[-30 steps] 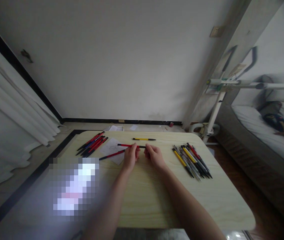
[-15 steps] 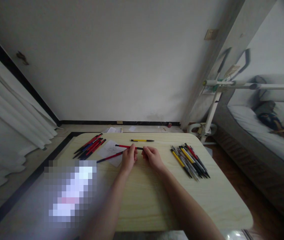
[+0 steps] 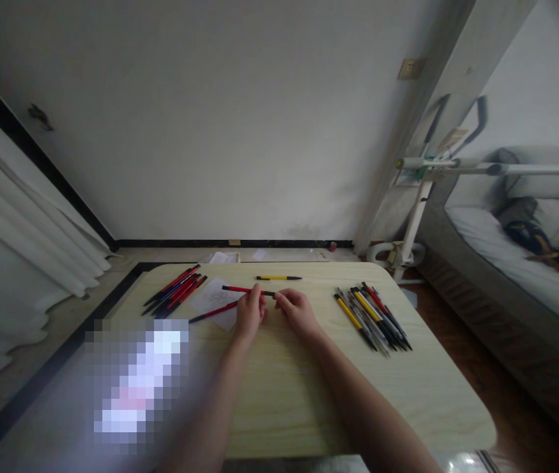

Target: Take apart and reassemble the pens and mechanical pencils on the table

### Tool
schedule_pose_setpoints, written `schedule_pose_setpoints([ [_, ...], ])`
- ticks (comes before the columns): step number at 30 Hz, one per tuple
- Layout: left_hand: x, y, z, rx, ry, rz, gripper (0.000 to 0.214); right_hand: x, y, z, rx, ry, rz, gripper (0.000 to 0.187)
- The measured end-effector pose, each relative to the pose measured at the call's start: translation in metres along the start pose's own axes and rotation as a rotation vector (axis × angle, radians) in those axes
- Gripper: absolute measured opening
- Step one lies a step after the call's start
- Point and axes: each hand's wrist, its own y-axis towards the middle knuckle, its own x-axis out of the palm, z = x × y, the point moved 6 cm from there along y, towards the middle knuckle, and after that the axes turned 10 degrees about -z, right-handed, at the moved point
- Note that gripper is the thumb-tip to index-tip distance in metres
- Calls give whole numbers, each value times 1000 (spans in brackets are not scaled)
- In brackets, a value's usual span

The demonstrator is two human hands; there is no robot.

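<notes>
Between my two hands a red and black pen (image 3: 238,289) is held level above the table. My left hand (image 3: 250,313) is closed around its middle. At its black end, the fingertips of my right hand (image 3: 297,309) pinch the tip. Beneath and left of my left hand lies another red and dark pen (image 3: 213,312), partly across a white sheet of paper (image 3: 209,295). Beyond the hands a yellow and black pen (image 3: 278,278) lies crosswise near the far edge.
The pale wooden table (image 3: 279,394) carries a pile of red and dark pens (image 3: 175,290) at left and a pile of yellow, clear, red and black pens (image 3: 372,320) at right. A blurred-out bright patch (image 3: 138,381) covers the lower left. A white exercise frame (image 3: 417,220) stands beyond the right corner.
Both hands and the held pen have shifted slightly left in the picture. My right fingers have moved a little nearer my left hand, still at the pen's black end.
</notes>
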Motion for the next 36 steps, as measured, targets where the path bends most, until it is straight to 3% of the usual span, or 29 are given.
schedule_pose_setpoints([
  [5,-1,0,-1,8,11,-1,40,3,-1,-3,-2,4,-5,24],
  [13,1,0,1,20,30,-11,39,0,0,3,25,2,11,43],
  [36,-2,4,-3,-10,45,9,38,-2,-1,-1,-41,-120,56,29],
])
